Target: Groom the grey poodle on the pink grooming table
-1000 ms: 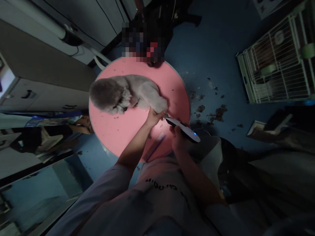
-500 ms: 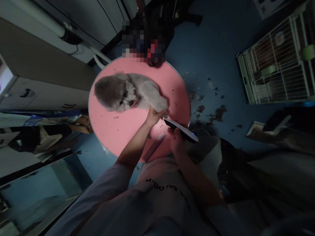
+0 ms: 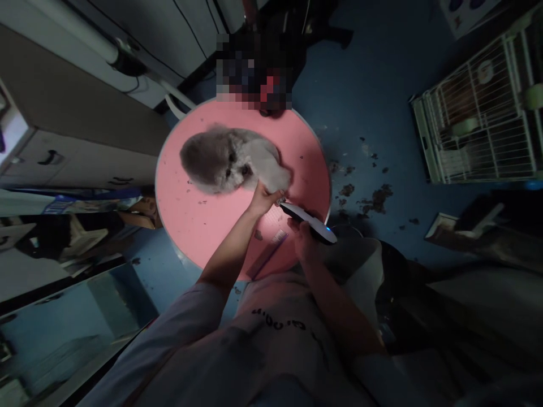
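Observation:
A fluffy grey dog (image 3: 216,161) lies on the round pink table (image 3: 309,164), its head to the left and its muzzle turned toward its own leg. My left hand (image 3: 263,200) is closed round the dog's paw, thumb on top. In my right hand (image 3: 302,234) is a pair of electric clippers (image 3: 311,220), white above and black below, with a blue light. The clipper head is right at the paw by my left fingertips; whether it touches cannot be made out. A purple-handled comb (image 3: 271,251) lies on the table below my hands.
Clumps of cut hair (image 3: 379,198) litter the blue floor (image 3: 356,96) right of the table. A wire cage (image 3: 479,107) stands at the right and a drawer cabinet (image 3: 80,152) at the left. Blurred-out items (image 3: 254,79) sit at the table's far edge.
The dog's head has moved right, its muzzle now nearer the held leg. The clippers have shifted slightly left, closer to the paw. My left hand keeps its grip.

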`<action>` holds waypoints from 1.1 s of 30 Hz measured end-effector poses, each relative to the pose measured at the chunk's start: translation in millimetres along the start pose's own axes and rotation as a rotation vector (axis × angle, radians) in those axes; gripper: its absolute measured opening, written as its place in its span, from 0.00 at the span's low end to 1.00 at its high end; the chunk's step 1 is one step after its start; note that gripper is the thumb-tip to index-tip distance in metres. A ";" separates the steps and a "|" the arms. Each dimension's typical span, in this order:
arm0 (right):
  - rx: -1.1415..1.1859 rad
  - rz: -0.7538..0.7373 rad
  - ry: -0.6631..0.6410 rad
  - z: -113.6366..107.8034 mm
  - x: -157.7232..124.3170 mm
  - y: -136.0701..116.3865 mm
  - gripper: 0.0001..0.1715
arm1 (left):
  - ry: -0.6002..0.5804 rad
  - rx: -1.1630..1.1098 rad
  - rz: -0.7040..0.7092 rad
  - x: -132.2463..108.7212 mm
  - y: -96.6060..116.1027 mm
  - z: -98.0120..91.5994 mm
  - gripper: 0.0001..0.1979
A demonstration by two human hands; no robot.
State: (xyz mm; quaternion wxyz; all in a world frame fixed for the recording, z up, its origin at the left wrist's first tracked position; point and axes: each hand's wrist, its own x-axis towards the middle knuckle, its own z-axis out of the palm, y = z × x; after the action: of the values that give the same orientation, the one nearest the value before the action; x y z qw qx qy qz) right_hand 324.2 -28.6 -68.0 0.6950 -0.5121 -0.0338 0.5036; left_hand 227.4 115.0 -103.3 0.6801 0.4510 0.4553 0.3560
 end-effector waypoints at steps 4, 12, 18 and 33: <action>0.025 -0.036 0.035 4.0 1.9 -1.8 0.30 | 0.022 -0.011 -0.012 -1.5 -2.2 1.4 0.38; 0.033 -0.022 0.041 4.9 2.5 -2.4 0.29 | -0.027 0.013 -0.037 -1.0 1.9 4.5 0.36; 0.077 -0.039 0.096 0.5 13.6 -4.1 0.31 | -0.088 0.139 -0.062 -4.1 -1.4 -25.5 0.35; -0.142 0.236 0.335 -93.6 15.1 -26.7 0.27 | 0.443 0.060 -0.101 36.3 8.0 -107.3 0.11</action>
State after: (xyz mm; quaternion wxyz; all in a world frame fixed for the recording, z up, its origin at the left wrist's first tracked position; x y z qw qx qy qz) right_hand 402.1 -80.1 -99.5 0.5893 -0.6366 0.1071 0.4857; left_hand 137.9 181.3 -125.8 0.5670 0.3583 0.6258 0.3981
